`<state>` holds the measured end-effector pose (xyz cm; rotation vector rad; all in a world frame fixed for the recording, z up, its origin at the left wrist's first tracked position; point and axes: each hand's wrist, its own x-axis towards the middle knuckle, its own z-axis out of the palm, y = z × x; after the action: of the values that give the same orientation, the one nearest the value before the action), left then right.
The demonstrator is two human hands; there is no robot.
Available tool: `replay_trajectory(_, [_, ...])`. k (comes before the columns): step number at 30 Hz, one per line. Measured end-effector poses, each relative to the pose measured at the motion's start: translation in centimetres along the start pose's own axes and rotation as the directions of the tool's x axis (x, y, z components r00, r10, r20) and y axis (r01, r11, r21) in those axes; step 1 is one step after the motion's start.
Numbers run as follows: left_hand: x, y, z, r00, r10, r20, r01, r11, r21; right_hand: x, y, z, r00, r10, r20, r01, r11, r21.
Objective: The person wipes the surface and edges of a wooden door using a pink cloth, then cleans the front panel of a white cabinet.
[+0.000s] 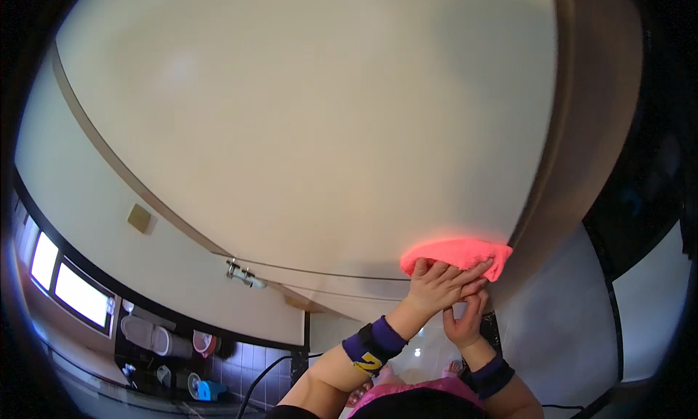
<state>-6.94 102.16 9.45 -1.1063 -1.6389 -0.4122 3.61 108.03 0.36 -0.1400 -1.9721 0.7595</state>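
Observation:
A bright pink cloth [455, 255] lies flat against a wide cream-white door panel [327, 135], close to its brown edge [537, 184]. My left hand [439, 285] presses on the cloth with fingers spread over its lower side. Just below, my right hand [466, 321] has its bent fingers up by the left fingertips and the lower border of the cloth. Whether those right fingers grip the cloth is hidden. Dark wristbands circle both wrists, and the left one bears a yellow mark.
A metal lever handle [245, 274] sticks out at the panel's left side. A toilet [144, 331], a pink basin [204, 342] and a blue container [211, 390] stand in a tiled bathroom at lower left. A black cable [262, 376] runs nearby. My feet show below on a shiny floor [420, 340].

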Motion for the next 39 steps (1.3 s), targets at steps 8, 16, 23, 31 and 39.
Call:
replay_trajectory(8, [-7.1, -8.1, -1.5, 1.000, 0.019, 0.014, -0.019, 0.999, 0.028, -1.9, -4.4, 7.6, 0.985, 0.088, 0.151, -0.100, 0.993, 0.068])
replay_trajectory(16, [-14.0, -20.7, -4.1, 0.993, -0.100, -0.069, 0.106, 0.991, 0.077, -0.2, -11.1, 16.5, 0.958, -0.029, 0.286, -0.020, 0.986, 0.164])
replay_trajectory(23, [-20.6, -30.7, -6.0, 0.956, -0.278, -0.090, 0.290, 0.944, 0.157, 2.9, -17.3, 23.3, 0.880, -0.148, 0.451, -0.002, 0.949, 0.314])
replay_trajectory(31, [-27.4, -37.6, -7.6, 0.668, -0.744, 0.031, 0.715, 0.630, -0.303, 3.1, -20.9, 29.7, 0.804, -0.239, 0.545, 0.007, 0.920, 0.393])
replay_trajectory(39, [-27.6, -36.2, -7.9, 0.474, -0.881, -0.009, 0.843, 0.457, -0.283, 2.1, -20.5, 30.3, 0.785, -0.256, 0.564, 0.025, 0.923, 0.385])
